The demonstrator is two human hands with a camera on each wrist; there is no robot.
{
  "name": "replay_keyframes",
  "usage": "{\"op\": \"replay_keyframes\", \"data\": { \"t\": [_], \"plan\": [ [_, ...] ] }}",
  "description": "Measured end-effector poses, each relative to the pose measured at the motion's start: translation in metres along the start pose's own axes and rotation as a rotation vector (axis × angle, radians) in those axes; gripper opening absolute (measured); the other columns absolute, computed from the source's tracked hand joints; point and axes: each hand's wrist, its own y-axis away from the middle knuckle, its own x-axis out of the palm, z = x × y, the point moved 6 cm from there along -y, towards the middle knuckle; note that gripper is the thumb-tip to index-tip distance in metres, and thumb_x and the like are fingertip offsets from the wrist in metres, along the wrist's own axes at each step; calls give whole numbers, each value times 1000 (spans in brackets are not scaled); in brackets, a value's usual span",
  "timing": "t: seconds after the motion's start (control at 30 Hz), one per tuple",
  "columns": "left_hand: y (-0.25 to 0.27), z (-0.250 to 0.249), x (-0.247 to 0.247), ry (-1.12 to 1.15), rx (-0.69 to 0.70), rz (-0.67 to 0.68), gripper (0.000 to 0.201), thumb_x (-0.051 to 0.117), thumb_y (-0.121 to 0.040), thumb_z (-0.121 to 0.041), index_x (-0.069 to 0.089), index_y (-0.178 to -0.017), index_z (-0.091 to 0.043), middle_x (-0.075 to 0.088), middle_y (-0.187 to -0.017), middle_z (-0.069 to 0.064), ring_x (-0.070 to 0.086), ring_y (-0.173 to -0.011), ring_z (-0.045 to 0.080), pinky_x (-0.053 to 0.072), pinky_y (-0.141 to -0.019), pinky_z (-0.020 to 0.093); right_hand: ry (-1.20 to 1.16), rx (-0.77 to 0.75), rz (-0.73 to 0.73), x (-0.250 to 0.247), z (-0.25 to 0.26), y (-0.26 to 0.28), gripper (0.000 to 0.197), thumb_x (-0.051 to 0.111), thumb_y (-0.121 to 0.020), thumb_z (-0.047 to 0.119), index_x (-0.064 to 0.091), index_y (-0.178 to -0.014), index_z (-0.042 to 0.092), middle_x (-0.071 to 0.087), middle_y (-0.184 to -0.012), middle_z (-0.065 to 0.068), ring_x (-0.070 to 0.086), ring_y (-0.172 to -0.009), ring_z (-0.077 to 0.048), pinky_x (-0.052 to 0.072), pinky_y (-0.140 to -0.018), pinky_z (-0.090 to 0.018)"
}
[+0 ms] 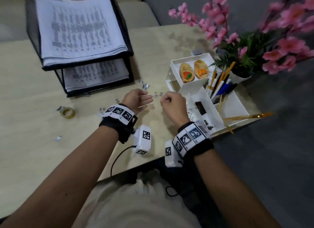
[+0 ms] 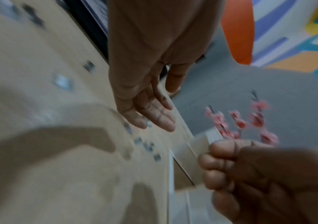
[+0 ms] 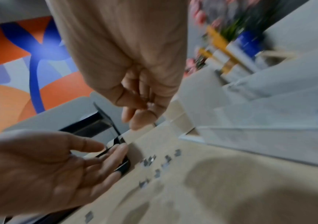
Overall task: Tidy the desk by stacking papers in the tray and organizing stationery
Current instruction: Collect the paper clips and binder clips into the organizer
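Note:
Small silvery metal clips [image 1: 158,94] lie scattered over the beige desk between my hands and toward the black paper tray [image 1: 59,80], which holds stacked printed sheets [image 1: 76,32] on both levels. My left hand [image 1: 146,99] hovers with its fingers straight and its palm bare, as the left wrist view [image 2: 154,116] also shows. My right hand [image 1: 169,100] is curled just to its right, beside the white organizer [image 1: 173,64]. In the right wrist view its fingertips [image 3: 144,106] pinch together round a small shiny bit. Clips [image 3: 150,160] lie below both hands.
A roll of clear tape [image 1: 68,113] sits at the left, with more clips [image 1: 58,138] near it. The organizer holds pens [image 1: 219,85] and two wooden ovals [image 1: 186,73]. A pink flower plant [image 1: 241,41] stands behind it. A golden tool [image 1: 246,117] lies at the desk's right edge.

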Motion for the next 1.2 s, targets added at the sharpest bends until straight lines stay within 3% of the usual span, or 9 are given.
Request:
{"op": "replay_keyframes", "data": {
  "t": [0.13,0.27,0.53,0.7,0.8,0.87,1.0,1.07,1.2],
  "plan": [
    [-2,-9,-69,165,-4,-130,24,33,-94,-19,49,-77,-18,67,-48,-7,66,-45,2,45,-60,19,31,-24,113,48,22,-46,26,46,-83,-3,70,-92,0,69,-103,-20,62,-102,-34,49,-90,-31],
    [-4,-11,-107,312,-8,-157,25,33,-95,-18,49,-77,-15,67,-48,-4,67,-45,6,52,-56,19,252,-64,117,77,26,-92,25,53,-84,3,63,-105,-6,64,-111,-24,58,-105,-37,46,-88,-35],
    [-14,-3,-108,410,-62,-96,26,32,-96,-16,50,-78,-10,69,-51,4,68,-48,12,51,-67,23,371,-54,102,104,7,-103,26,44,-88,-3,63,-106,-4,55,-117,-26,53,-109,-40,44,-91,-40],
    [-24,1,-98,407,-93,-80,28,31,-97,-17,49,-77,-10,68,-50,4,68,-48,11,55,-53,18,180,20,2,93,-3,-96,31,42,-79,-12,71,-84,-1,67,-97,-23,63,-91,-35,53,-81,-34],
    [-29,2,-85,380,-93,-52,30,29,-98,-17,50,-78,-9,68,-63,7,65,-67,15,51,-66,23,-12,61,7,89,4,-83,26,48,-77,-9,71,-78,3,68,-79,-13,61,-75,-24,48,-65,-16],
    [-33,3,-75,365,-105,-39,35,26,-100,-22,51,-79,-8,60,-77,9,58,-73,17,47,-70,25,-152,12,90,96,18,-67,22,56,-72,-6,67,-69,12,62,-67,-1,57,-67,-20,47,-61,-19],
    [-33,4,-64,413,-144,-24,43,24,-102,-28,53,-79,-7,57,-55,5,56,-39,10,54,-44,21,-208,-110,275,100,48,-57,16,60,-75,1,70,-78,14,61,-69,8,60,-68,-17,51,-68,-26],
    [-33,4,-68,409,-153,-50,43,26,-101,-26,53,-75,-5,60,-49,5,55,-36,11,48,-37,15,-147,-135,205,91,55,-76,19,56,-81,0,72,-87,8,68,-80,0,61,-73,-13,47,-67,-16],
    [-31,0,-86,431,-130,-92,41,28,-100,-24,51,-70,-6,56,-37,4,47,-25,9,38,-31,9,213,-206,243,92,47,-112,27,48,-80,-4,70,-96,4,67,-107,-15,61,-100,-29,47,-87,-26]
  ]
}}
